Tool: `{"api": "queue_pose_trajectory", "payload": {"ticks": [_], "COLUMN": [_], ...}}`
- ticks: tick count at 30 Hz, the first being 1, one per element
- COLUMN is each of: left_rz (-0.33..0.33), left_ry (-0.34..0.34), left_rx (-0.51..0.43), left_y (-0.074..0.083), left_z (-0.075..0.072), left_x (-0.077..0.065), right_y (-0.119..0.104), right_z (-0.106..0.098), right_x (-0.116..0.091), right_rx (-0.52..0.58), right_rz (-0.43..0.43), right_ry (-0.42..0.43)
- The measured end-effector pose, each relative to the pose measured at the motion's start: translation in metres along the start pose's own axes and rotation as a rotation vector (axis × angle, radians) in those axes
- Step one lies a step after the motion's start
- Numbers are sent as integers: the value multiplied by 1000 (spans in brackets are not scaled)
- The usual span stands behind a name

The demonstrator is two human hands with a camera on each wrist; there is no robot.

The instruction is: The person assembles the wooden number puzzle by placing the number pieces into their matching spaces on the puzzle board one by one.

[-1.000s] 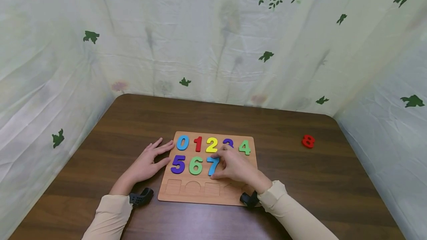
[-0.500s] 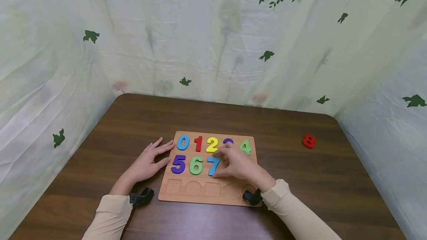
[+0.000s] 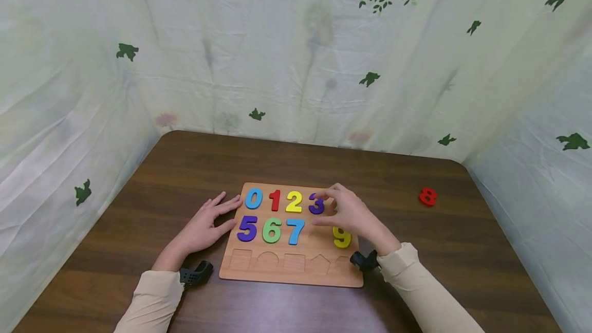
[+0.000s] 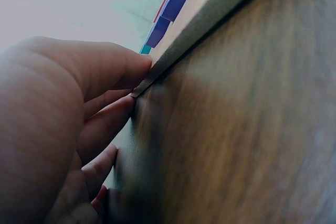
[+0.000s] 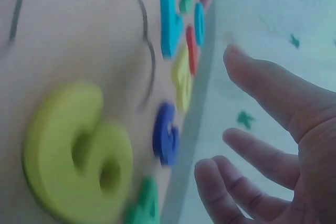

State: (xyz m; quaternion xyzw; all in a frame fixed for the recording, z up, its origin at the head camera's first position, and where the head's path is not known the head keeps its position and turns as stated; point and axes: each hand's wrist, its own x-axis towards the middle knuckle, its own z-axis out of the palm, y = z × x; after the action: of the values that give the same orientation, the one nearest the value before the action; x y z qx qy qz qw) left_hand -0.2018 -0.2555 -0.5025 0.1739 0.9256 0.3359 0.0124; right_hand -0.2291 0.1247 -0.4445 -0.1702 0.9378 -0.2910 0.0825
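Observation:
In the head view my left hand (image 3: 203, 227) rests beside the number board (image 3: 296, 277), fingers extended to its left edge. The left wrist view shows my thumb and fingertips right at that edge. My right hand (image 3: 353, 215) hovers over the board's right side with thumb and fingers spread apart, nothing between them. Below it are a yellow 9 (image 3: 344, 244) and a vacant outline; the purple 3 (image 3: 317, 210) is partly covered by the fingers. The green 4 (image 5: 144, 205), hidden in the head view, shows in the right wrist view. A blue 7 (image 3: 295, 233) sits in the middle row.
A red 8 (image 3: 427, 197) lies apart on the brown table (image 3: 393, 179), right of the board. Other colored numbers, such as the purple 5 (image 3: 247, 231), fill the board's left side. Shape outlines line its front row. A patterned cloth (image 3: 277, 66) hangs behind the table.
My right hand has lifted off the blue 7 and moved right, uncovering the 7 and the yellow 9, and now covering the green 4. The left hand has stayed put.

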Motion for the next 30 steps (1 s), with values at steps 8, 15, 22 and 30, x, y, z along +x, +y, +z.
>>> {"api": "queue_pose_trajectory", "payload": {"ticks": [8,15,22,30], "left_rz": [7,20,15,2], "left_ry": [-1,1,-1,2], "left_rx": [-4,-3,0,3], "left_y": [-2,-2,-2,-4], "left_z": [2,1,1,1], "left_x": [1,5,4,1], "right_y": [39,81,124,167], "right_z": [-41,-80,-110,-114], "right_x": [-8,-24,-36,-45], "right_rx": [72,85,148,157], "right_rz": [42,113,179,272], "right_ry": [96,180,187,252]}}
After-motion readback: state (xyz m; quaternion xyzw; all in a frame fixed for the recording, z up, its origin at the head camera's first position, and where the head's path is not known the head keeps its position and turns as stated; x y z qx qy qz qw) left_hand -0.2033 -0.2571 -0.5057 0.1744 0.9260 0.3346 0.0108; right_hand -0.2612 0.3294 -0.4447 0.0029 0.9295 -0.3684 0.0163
